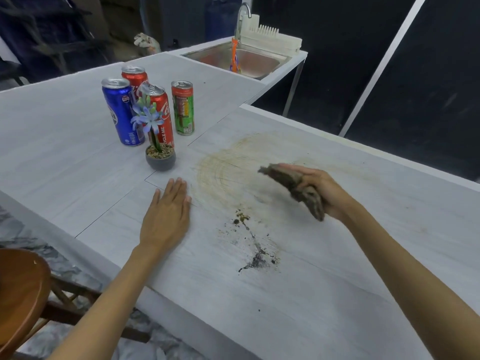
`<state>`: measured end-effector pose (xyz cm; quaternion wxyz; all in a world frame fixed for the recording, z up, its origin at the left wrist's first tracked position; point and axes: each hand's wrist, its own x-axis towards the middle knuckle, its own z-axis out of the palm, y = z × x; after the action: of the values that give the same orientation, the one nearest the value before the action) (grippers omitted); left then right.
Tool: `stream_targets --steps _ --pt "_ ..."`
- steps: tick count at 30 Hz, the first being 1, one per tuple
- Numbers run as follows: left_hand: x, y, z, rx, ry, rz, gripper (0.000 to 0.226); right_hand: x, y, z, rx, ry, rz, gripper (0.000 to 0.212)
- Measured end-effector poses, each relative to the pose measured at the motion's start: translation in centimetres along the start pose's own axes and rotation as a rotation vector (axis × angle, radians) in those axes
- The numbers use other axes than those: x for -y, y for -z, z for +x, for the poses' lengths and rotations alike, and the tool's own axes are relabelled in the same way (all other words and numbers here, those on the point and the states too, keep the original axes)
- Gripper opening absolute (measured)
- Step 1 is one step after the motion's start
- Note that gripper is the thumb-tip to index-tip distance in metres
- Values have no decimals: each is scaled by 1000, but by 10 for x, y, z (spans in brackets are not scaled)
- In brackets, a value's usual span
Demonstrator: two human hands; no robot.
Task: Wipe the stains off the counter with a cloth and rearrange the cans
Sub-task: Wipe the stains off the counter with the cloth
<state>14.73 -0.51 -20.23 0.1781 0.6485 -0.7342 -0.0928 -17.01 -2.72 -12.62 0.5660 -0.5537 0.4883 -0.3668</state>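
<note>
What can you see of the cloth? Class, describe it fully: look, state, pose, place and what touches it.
The cloth is a brownish-grey, mottled rag that looks soft, bunched and dirty. The right hand grips it, fingers along its upper edge. One end pokes out past the fingertips; the other hangs below the palm. It is tilted and blurred, over the counter, right of the pale brown smear and above the dark stain. Whether it touches the counter cannot be told.

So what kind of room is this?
Probably a kitchen, maybe a mock-up one. There's a sink with a tap, a dish rack beside it, and a long counter with drink cans.
</note>
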Motion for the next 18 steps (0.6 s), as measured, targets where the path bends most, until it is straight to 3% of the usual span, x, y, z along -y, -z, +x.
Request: stream_targets --steps 4,7,10,15,18 --pt "-1 2 -1 18 -83 -27 52 -23 26 -13 -377 -81 -327 46" --pt "-2 3 -2 31 -117 -38 52 -46 1 -8 -443 -75 -686 41" --pt "-2 3 -1 52 -141 -29 52 -39 -46 1 -420 -11 -658 40" --pt "-1 4 -2 61 -206 -51 50 -41 -126 -8 -227 209 -741 39" --pt "-2 5 -3 76 -261 -67 48 -30 -122 -15 -162 116 -470 37"
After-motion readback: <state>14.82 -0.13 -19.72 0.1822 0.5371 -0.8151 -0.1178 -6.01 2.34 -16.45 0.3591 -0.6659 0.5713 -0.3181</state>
